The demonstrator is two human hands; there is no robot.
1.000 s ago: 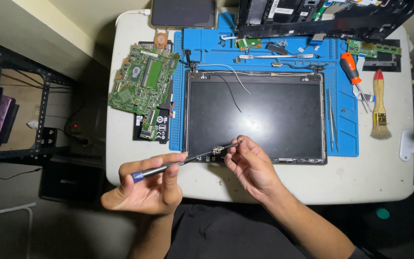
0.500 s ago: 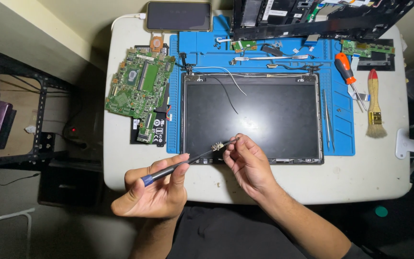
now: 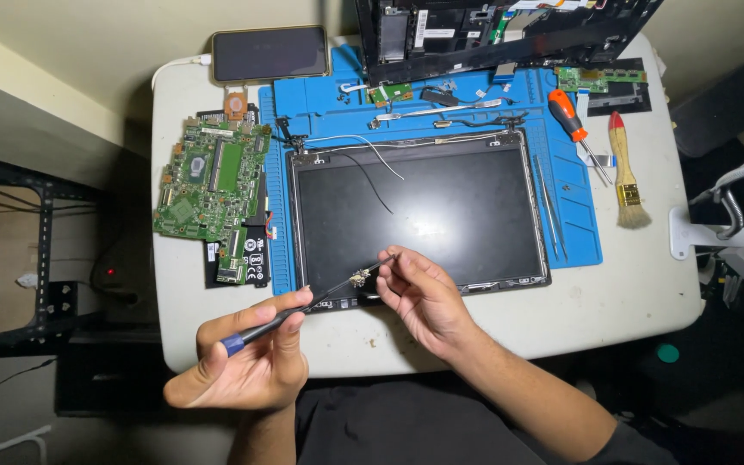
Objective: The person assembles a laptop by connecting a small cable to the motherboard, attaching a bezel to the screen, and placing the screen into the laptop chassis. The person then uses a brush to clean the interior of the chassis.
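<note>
Left hand (image 3: 247, 366) grips a dark screwdriver (image 3: 303, 307), drawn lower and further left than half a second earlier. Right hand (image 3: 419, 297) pinches a small metal bracket (image 3: 358, 277) at the tip; its form is unclear. Beyond both lies the laptop screen panel (image 3: 419, 215) on a blue mat (image 3: 574, 232).
</note>
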